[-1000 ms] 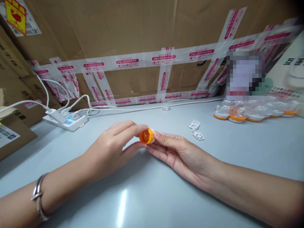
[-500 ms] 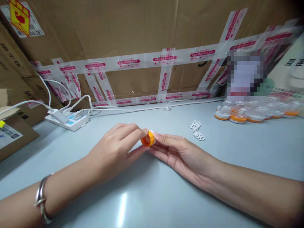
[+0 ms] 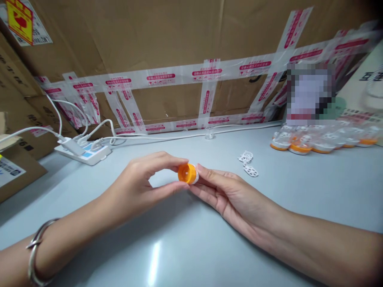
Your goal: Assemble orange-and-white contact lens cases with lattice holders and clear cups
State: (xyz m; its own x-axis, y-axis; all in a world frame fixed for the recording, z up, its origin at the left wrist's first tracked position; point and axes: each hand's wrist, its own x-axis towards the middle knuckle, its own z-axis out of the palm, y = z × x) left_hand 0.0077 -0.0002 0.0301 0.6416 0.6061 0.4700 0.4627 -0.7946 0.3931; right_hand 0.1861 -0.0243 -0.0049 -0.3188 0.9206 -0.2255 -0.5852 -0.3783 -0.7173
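A small round orange cap (image 3: 186,174), hollow side facing left, is held up between both hands over the table. Behind its rim, on the right, a white part (image 3: 196,175) joins it, mostly covered by fingers. My left hand (image 3: 146,175) grips the orange rim with the thumb below and fingertips on top. From the right, my right hand (image 3: 223,187) pinches the white part with thumb and fingers. Beyond the right hand, white openwork plastic pieces (image 3: 250,170) lie on the table.
A white power strip (image 3: 85,153) with plugged-in cords sits at the left. Several clear, orange-based items (image 3: 300,148) stand in rows at the back right. A large taped cardboard box (image 3: 167,36) closes off the back. A small clear ring-shaped object (image 3: 209,134) stands near the cable.
My left hand has rolled around the cap, its fingers now arched on top with a gap above the thumb. More of the orange opening shows. The right hand has barely moved.
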